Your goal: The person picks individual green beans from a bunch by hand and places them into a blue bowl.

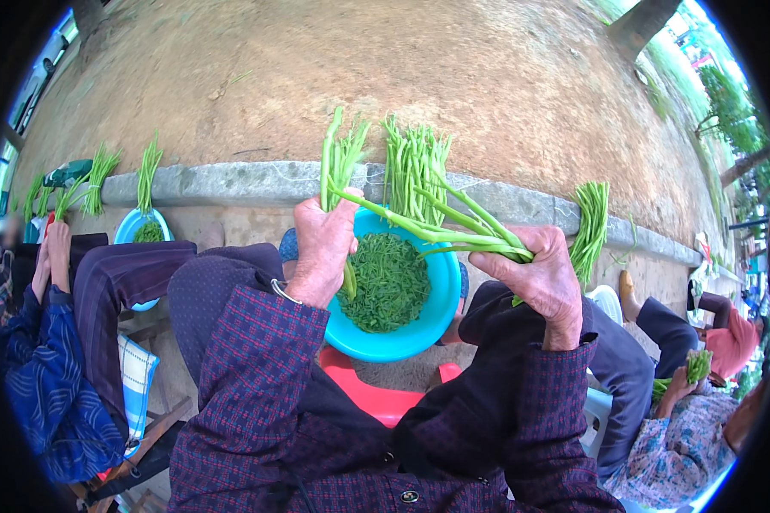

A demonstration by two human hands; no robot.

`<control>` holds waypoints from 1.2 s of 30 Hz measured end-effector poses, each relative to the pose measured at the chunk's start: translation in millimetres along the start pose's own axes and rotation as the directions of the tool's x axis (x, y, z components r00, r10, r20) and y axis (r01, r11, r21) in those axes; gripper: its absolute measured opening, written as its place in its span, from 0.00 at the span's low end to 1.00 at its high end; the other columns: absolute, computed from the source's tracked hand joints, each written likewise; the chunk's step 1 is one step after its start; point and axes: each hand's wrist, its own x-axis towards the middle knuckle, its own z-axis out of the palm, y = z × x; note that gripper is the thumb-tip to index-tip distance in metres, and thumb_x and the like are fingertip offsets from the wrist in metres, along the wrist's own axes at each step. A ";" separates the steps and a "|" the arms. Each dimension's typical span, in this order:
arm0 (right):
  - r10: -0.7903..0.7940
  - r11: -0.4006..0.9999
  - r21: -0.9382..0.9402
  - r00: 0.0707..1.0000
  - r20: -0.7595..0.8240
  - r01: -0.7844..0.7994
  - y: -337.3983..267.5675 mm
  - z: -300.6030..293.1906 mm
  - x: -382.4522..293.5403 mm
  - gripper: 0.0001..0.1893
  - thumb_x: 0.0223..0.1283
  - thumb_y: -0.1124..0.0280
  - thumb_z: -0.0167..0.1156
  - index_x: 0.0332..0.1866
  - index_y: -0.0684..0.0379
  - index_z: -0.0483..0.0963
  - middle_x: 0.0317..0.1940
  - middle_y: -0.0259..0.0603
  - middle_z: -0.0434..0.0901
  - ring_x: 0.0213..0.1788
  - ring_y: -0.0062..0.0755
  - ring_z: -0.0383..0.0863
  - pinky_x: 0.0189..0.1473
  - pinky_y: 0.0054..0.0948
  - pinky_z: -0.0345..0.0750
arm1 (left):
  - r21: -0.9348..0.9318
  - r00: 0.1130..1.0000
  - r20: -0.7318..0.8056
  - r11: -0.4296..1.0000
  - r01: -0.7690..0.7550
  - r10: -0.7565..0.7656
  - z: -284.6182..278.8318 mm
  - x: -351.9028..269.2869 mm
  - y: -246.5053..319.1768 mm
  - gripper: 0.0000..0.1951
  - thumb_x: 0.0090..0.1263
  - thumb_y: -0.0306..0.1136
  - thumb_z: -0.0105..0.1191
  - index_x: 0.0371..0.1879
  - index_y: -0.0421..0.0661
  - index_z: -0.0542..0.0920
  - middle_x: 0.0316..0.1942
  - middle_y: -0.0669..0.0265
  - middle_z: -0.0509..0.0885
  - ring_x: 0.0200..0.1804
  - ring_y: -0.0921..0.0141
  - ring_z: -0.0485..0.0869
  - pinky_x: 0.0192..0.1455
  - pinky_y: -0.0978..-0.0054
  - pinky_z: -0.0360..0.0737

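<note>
My left hand (324, 250) is closed around green vegetable stems (330, 154) that stick up past the thumb, with a leafy end hanging below the fist. In my right hand (539, 269) is a small bunch of long green stems (468, 234) fanning out to the left. One of these stems reaches across to my left thumb. Beneath and between both hands sits a turquoise plastic basin (391, 349), holding a heap of dark green leafy pieces (385, 282). Just beyond the basin, a thick bundle of stems (417, 170) lies across the stone kerb (231, 183).
Bare earth (359, 58) stretches beyond the kerb. A red plastic stool (378, 397) shows between my knees. People sit close on both sides: a blue sleeve (58, 391) left, a floral sleeve (674, 442) right. Further stem bundles (590, 224) and another blue basin (128, 227) line the kerb.
</note>
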 end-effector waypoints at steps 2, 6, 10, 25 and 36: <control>-0.021 1.000 -0.023 0.999 0.025 0.022 -0.7 0.4 -0.1 0.10 0.52 0.76 0.66 0.41 0.64 0.82 0.22 0.25 0.78 0.26 0.09 0.70 0.27 0.18 0.70 | -0.048 1.000 0.009 0.999 -0.017 0.017 -2.3 3.4 6.3 0.09 0.63 0.33 0.60 0.30 0.40 0.81 0.17 0.74 0.73 0.12 0.83 0.65 0.13 0.83 0.64; -0.010 0.998 0.059 0.999 0.031 0.008 -0.3 3.4 -3.9 0.10 0.52 0.76 0.66 0.40 0.64 0.82 0.21 0.29 0.79 0.25 0.10 0.73 0.27 0.19 0.71 | -0.047 0.992 0.036 0.991 -0.122 0.123 -0.7 3.2 28.9 0.07 0.64 0.32 0.59 0.33 0.41 0.82 0.13 0.77 0.70 0.12 0.84 0.65 0.13 0.84 0.63; 0.023 1.000 0.008 0.995 0.096 -0.023 -0.1 0.0 -5.3 0.09 0.51 0.76 0.66 0.39 0.64 0.82 0.20 0.29 0.79 0.24 0.11 0.73 0.25 0.20 0.71 | 0.047 0.972 0.136 0.978 -0.202 0.194 -1.9 0.3 50.0 0.05 0.64 0.30 0.58 0.35 0.43 0.83 0.13 0.79 0.71 0.13 0.86 0.65 0.14 0.86 0.61; 0.037 0.999 -0.023 0.996 0.084 -0.035 -4.9 5.1 -2.5 0.10 0.51 0.75 0.66 0.39 0.63 0.82 0.20 0.27 0.78 0.24 0.10 0.70 0.26 0.19 0.70 | 0.300 0.830 0.496 0.846 -0.441 0.256 3.8 -12.6 34.5 0.08 0.60 0.28 0.60 0.32 0.37 0.78 0.24 0.65 0.79 0.29 0.76 0.77 0.33 0.75 0.75; 0.055 0.998 0.015 0.998 0.043 -0.055 6.1 1.2 0.5 0.09 0.53 0.73 0.66 0.40 0.63 0.82 0.21 0.25 0.78 0.25 0.10 0.72 0.27 0.19 0.71 | 0.471 0.747 0.657 0.716 -0.515 0.105 6.9 -19.7 41.5 0.06 0.60 0.26 0.59 0.32 0.37 0.78 0.24 0.70 0.71 0.32 0.80 0.72 0.35 0.78 0.72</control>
